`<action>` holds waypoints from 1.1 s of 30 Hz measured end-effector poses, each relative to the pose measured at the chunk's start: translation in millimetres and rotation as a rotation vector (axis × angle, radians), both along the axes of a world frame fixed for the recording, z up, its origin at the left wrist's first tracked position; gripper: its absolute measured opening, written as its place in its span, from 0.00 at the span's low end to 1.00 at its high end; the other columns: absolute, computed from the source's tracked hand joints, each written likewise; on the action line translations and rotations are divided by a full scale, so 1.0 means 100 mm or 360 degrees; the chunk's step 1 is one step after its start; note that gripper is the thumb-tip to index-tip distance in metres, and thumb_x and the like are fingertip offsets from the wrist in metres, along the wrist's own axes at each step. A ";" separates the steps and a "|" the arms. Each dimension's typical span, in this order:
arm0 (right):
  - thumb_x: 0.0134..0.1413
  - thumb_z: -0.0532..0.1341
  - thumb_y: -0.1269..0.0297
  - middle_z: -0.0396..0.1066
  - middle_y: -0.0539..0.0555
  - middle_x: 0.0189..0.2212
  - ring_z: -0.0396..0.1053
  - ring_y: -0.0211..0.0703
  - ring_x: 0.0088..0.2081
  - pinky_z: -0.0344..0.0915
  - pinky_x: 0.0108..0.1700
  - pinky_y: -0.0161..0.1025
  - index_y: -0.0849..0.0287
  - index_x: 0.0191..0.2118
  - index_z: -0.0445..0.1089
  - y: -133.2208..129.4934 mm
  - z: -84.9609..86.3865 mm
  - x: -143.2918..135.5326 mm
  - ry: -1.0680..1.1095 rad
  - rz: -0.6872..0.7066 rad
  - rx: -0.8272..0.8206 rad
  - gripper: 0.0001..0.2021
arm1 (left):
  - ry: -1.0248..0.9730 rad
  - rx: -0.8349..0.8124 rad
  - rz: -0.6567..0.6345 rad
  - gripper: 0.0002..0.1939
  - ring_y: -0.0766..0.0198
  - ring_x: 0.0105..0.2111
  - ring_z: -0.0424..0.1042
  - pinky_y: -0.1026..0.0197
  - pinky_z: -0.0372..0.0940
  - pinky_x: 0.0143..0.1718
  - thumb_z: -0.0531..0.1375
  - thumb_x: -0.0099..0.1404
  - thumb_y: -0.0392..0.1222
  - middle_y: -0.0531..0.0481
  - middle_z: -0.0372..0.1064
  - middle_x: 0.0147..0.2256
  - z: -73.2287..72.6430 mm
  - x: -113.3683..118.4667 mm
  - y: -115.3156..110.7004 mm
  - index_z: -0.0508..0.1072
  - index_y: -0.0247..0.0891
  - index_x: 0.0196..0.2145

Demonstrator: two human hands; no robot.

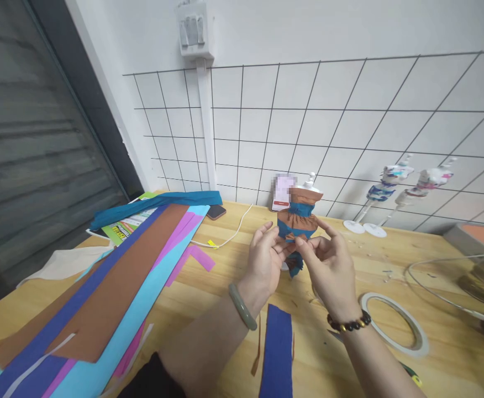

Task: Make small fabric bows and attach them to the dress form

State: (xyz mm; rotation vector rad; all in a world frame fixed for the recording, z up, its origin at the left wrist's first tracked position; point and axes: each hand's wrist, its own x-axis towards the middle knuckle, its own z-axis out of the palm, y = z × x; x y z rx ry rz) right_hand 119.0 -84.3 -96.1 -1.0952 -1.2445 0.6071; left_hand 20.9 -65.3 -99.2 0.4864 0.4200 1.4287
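A small white dress form [309, 181] stands on the table, clad in a brown and teal crepe paper dress [298, 218] with a gathered waist. My left hand [264, 257], with a bangle on its wrist, grips the dress at its lower left side. My right hand [329, 262], wearing a beaded bracelet, pinches a brown fold at the front of the skirt between thumb and fingers. Part of the skirt and the stand's base are hidden behind my hands. Just below them lies a dark blue paper strip [277, 348], with thin brown strips alongside.
Long brown, blue, cyan and purple paper sheets [121, 287] cover the left side. A roll of tape [416, 331] lies at right. Two more small dress forms [380, 190] stand behind it. A phone [283, 193] leans on the wall; a white cable [236, 229] crosses the table.
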 end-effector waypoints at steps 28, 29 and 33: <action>0.50 0.58 0.61 0.52 0.41 0.16 0.53 0.34 0.19 0.54 0.23 0.33 0.59 0.52 0.58 -0.02 0.01 0.08 0.0297 -0.0040 -0.0007 0.22 | 0.0128 -0.0003 -0.0035 0.34 0.63 0.31 0.72 0.52 0.63 0.43 0.60 0.51 0.30 0.49 0.69 0.32 -0.04 0.04 -0.04 0.51 0.41 0.54; 0.49 0.59 0.61 0.52 0.41 0.16 0.52 0.33 0.18 0.53 0.22 0.33 0.59 0.51 0.58 -0.02 0.00 0.10 0.0338 -0.0053 0.0005 0.22 | 0.0121 0.0001 -0.0043 0.33 0.63 0.32 0.72 0.52 0.63 0.43 0.59 0.52 0.31 0.49 0.69 0.32 -0.04 0.04 -0.04 0.51 0.41 0.54; 0.49 0.60 0.60 0.50 0.41 0.17 0.49 0.32 0.18 0.50 0.20 0.31 0.58 0.50 0.60 -0.08 -0.01 0.19 0.0437 -0.0059 -0.0042 0.22 | 0.0073 -0.0018 -0.0033 0.29 0.60 0.32 0.73 0.50 0.63 0.43 0.55 0.54 0.34 0.48 0.69 0.31 -0.02 0.04 -0.05 0.51 0.40 0.53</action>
